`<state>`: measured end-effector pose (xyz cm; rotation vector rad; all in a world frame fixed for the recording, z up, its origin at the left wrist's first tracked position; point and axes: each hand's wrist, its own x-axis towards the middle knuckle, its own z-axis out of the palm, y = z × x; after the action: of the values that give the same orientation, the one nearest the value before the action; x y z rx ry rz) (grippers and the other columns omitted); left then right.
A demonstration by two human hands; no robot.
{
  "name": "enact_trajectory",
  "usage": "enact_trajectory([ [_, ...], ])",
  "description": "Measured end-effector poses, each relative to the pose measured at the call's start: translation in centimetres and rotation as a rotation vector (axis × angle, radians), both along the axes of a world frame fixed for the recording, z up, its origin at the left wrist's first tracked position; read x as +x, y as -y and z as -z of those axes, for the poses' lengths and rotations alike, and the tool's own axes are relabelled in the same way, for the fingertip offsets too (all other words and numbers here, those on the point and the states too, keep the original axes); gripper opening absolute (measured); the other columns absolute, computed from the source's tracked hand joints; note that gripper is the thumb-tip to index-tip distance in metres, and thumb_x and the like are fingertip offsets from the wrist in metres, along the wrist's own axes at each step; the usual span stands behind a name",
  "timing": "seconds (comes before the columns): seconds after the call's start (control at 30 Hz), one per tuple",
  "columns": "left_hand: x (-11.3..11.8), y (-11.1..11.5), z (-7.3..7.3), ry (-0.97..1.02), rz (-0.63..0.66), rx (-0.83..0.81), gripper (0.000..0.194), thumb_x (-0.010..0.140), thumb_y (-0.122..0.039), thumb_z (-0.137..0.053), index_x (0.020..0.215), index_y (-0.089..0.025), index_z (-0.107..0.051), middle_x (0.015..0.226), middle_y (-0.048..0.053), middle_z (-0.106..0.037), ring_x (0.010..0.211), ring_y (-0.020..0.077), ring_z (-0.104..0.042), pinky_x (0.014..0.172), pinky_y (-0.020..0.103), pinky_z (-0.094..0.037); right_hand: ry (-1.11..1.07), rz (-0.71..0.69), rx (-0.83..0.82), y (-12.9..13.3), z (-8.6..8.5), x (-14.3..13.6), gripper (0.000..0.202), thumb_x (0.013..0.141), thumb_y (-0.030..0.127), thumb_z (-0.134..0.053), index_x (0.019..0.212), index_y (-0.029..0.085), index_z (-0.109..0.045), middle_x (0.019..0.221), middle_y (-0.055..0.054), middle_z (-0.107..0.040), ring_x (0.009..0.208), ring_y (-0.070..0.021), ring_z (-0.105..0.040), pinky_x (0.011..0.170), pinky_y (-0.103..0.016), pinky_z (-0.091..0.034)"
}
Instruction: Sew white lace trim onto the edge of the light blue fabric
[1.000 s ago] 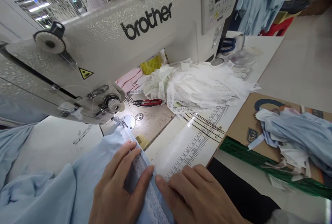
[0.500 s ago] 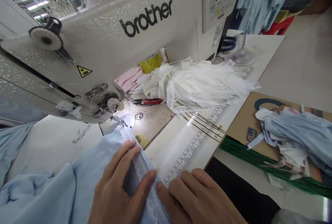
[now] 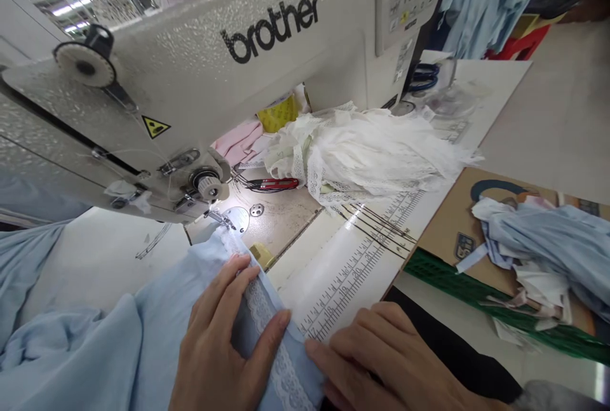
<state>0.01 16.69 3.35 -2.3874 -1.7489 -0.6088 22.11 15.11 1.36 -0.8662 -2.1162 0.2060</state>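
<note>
Light blue fabric [image 3: 166, 309] runs under the presser foot [image 3: 225, 220] of a Brother sewing machine [image 3: 190, 74]. White lace trim [image 3: 257, 303] lies along the fabric near its right edge. My left hand [image 3: 223, 341] rests flat on the fabric, its fingertips on the lace close to the foot and its thumb spread across the strip. Lower down, my right hand [image 3: 386, 354] has curled fingers pinching the fabric's right edge. Its thumb is hidden from view.
White lace strips [image 3: 376, 150] are heaped under the machine arm, beside red-handled thread snips [image 3: 274, 184]. A ruler scale [image 3: 352, 281] marks the tabletop. To the right, a cardboard box [image 3: 443, 227] holds blue and white scraps in a green crate [image 3: 443, 281].
My right hand has shifted right, drawing the fabric's edge outward so more blue shows beside the lace. My left hand stays in nearly the same place on the fabric.
</note>
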Motion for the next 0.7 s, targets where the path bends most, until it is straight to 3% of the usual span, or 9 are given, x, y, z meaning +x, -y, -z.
enact_trajectory([
  [0.17, -0.3, 0.2, 0.2, -0.01, 0.0, -0.024, 0.047, 0.086, -0.047, -0.061, 0.124, -0.021, -0.054, 0.138, 0.005, -0.056, 0.125, 0.0219, -0.054, 0.103, 0.036, -0.043, -0.004, 0.027, -0.028, 0.4, 0.2, 0.3, 0.014, 0.097, 0.014, -0.053, 0.102, 0.015, -0.066, 0.072, 0.001, -0.063, 0.064, -0.0115, -0.054, 0.064, -0.029, -0.037],
  [0.37, 0.0, 0.2, 0.2, 0.006, -0.007, -0.017, 0.047, 0.086, -0.049, -0.059, 0.123, -0.02, -0.055, 0.136, 0.007, -0.057, 0.124, 0.0242, -0.055, 0.102, 0.04, -0.044, -0.079, 0.007, -0.052, 0.7, 0.6, -0.5, 0.017, 0.099, 0.013, -0.05, 0.096, 0.017, -0.066, 0.064, 0.004, -0.059, 0.061, -0.0085, -0.051, 0.068, -0.027, -0.035],
  [0.5, 0.0, 0.1, 0.2, -0.002, -0.01, -0.024, 0.049, 0.086, -0.049, -0.06, 0.125, -0.02, -0.054, 0.135, 0.009, -0.057, 0.125, 0.0247, -0.055, 0.103, 0.041, -0.044, -0.01, 0.004, -0.019, 0.5, 0.8, -0.9, 0.02, 0.099, 0.013, -0.047, 0.092, 0.016, -0.066, 0.063, 0.005, -0.057, 0.059, -0.0094, -0.047, 0.064, -0.029, -0.032],
  [0.6, 0.2, 0.2, 0.1, 0.003, -0.012, -0.009, 0.047, 0.087, -0.049, -0.058, 0.123, -0.019, -0.055, 0.134, 0.011, -0.059, 0.123, 0.0263, -0.056, 0.1, 0.043, -0.046, 0.052, -0.002, 0.037, -0.3, 0.2, -0.9, 0.025, 0.101, 0.016, -0.043, 0.089, 0.017, -0.065, 0.067, 0.003, -0.057, 0.062, -0.0118, -0.046, 0.063, -0.031, -0.031],
  [0.7, 0.3, 0.2, 0.1, 0.002, -0.013, 0.004, 0.046, 0.088, -0.049, -0.056, 0.122, -0.018, -0.056, 0.133, 0.01, -0.059, 0.121, 0.0266, -0.058, 0.099, 0.043, -0.047, 0.114, -0.156, 0.046, -1.7, -1.3, -0.3, 0.029, 0.103, 0.022, -0.041, 0.087, 0.016, -0.064, 0.081, 0.001, -0.063, 0.074, -0.0139, -0.05, 0.067, -0.031, -0.034],
])
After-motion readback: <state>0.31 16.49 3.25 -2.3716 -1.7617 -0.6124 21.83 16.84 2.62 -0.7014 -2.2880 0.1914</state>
